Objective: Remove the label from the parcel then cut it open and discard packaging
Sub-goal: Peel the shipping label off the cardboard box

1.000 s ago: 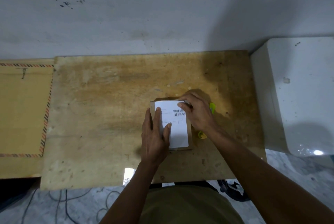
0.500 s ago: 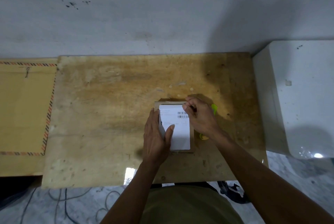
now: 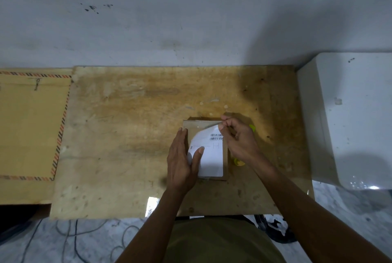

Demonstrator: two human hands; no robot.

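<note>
A small brown cardboard parcel (image 3: 192,128) lies flat on the worn wooden table (image 3: 127,135). A white label (image 3: 212,156) with barcodes covers its top; the label's far left part is peeled up and curls toward the right. My right hand (image 3: 239,139) pinches the label's lifted far edge between thumb and fingers. My left hand (image 3: 182,161) lies flat on the parcel's left side, thumb pressing on the label. A yellow-green cutter (image 3: 252,128) lies just right of the parcel, mostly hidden under my right hand.
A large tan envelope with striped border (image 3: 27,127) lies on the left. A white box-like appliance (image 3: 350,118) stands at the right of the table. A wall runs behind. Cables lie on the marble floor (image 3: 70,241) below the front edge.
My right hand has lifted the label's far edge, so the far left part now stands off the parcel. My left hand has stayed pressing on the parcel's left side.
</note>
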